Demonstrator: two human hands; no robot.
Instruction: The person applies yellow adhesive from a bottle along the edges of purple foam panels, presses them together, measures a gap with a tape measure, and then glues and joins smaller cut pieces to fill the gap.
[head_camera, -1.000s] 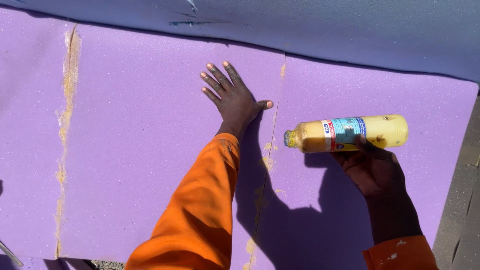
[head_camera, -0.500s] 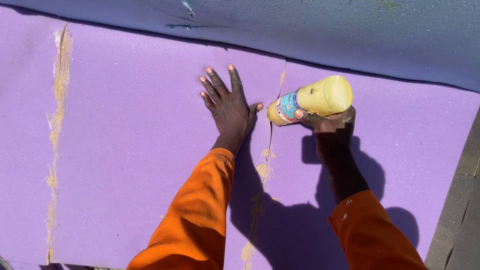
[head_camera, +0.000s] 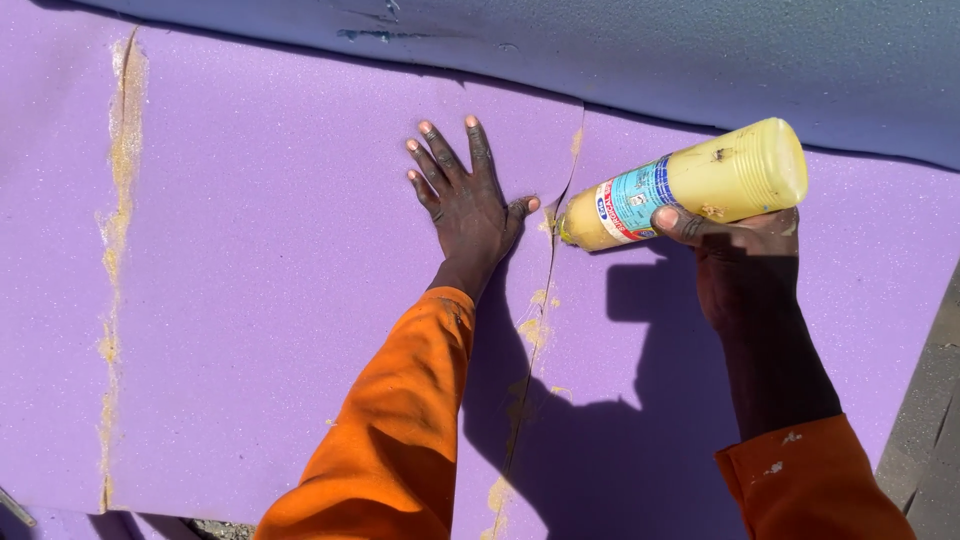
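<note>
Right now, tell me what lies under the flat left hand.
The left hand presses on purple foam sheet, beside its glue-stained seam. The foam beneath the palm is covered.

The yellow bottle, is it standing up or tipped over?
Tipped over. The yellow bottle lies almost sideways in the right hand, its neck pointing down-left at the seam between the purple foam sheets.
</note>
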